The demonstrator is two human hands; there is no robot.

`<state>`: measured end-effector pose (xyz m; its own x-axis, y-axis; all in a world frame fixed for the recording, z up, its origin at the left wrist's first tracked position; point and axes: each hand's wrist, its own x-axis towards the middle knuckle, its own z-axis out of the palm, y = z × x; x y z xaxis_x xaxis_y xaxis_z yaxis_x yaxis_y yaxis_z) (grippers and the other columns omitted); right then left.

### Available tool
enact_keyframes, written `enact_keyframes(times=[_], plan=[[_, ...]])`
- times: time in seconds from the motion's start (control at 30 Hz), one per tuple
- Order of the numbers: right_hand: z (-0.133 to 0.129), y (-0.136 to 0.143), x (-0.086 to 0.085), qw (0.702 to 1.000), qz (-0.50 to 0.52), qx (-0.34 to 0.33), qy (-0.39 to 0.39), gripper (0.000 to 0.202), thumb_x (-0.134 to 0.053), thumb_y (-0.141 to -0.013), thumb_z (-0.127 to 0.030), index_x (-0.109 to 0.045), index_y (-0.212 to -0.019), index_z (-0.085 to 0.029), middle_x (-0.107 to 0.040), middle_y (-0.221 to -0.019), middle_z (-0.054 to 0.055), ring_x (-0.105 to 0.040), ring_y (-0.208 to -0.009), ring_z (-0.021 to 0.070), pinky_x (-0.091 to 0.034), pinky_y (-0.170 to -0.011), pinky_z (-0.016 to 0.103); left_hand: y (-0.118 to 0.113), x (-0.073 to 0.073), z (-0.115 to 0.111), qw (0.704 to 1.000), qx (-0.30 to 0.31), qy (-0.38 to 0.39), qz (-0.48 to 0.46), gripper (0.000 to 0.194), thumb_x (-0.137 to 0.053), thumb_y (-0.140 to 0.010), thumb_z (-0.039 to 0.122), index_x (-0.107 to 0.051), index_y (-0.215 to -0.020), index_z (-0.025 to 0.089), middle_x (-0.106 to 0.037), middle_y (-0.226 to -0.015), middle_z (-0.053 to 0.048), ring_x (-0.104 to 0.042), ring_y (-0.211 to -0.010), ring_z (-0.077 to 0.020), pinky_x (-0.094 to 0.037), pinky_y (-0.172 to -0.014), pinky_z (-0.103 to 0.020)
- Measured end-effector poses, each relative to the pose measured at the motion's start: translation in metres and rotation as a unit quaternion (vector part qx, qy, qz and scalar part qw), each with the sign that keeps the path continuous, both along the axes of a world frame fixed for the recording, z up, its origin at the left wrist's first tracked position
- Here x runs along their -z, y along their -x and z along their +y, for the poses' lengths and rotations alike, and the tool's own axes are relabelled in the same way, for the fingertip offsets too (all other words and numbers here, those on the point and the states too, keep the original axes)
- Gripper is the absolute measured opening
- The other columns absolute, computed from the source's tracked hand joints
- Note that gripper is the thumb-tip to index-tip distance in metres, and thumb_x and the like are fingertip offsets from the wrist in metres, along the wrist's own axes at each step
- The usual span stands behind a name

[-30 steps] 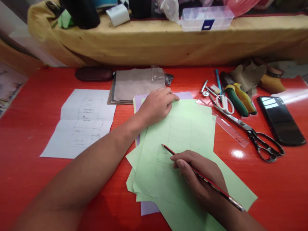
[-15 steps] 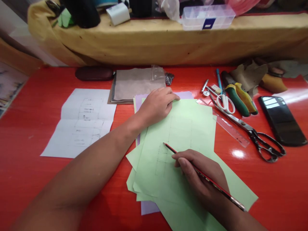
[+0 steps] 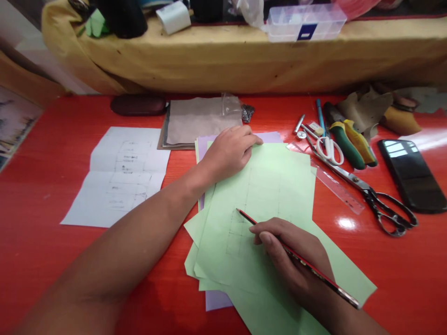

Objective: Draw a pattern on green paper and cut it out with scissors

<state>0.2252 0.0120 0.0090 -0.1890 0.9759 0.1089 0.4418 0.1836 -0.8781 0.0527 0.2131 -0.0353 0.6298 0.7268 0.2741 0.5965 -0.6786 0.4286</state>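
Observation:
My right hand (image 3: 293,256) grips a red and black pencil (image 3: 317,274), its tip at thin ruled lines on the top sheet of green paper (image 3: 265,186). That sheet lies over several other green sheets and some purple paper (image 3: 218,300). My left hand (image 3: 233,149) rests flat on the upper left of the stack, fingers stretched toward its far edge. To the left, a creased white sheet (image 3: 101,186) bears a pencilled sketch with writing too small to read.
Right of the stack lie a clear ruler (image 3: 338,188), large scissors (image 3: 363,184), white-handled scissors (image 3: 328,150), green-yellow pliers (image 3: 351,139) and a phone (image 3: 412,174). Behind sit grey-brown sheets (image 3: 199,121) and a dark case (image 3: 138,105). A yellow-draped ledge (image 3: 209,60) carries a clear plastic box (image 3: 286,23).
The view has shifted very slightly. The pencil tip stays at nearly the same spot on the green paper, and my left hand keeps its place.

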Motion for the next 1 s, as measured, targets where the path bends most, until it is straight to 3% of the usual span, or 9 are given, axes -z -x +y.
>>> enact_keyframes(times=[1.0], plan=[[-0.0005, 0.0001, 0.003, 1.0, -0.001, -0.013, -0.001, 0.019, -0.059, -0.109, -0.021, -0.077, -0.105, -0.025, -0.082, -0.088, 0.001, -0.079, -0.078, 0.0166, -0.059, -0.065, 0.027, -0.0002, 0.0, 0.0003, 1.0, 0.001, -0.002, 0.007, 0.041, -0.047, -0.1, 0.008, -0.076, -0.125, 0.02, -0.074, -0.116, -0.009, -0.067, -0.114, -0.0274, -0.049, -0.103, -0.042]])
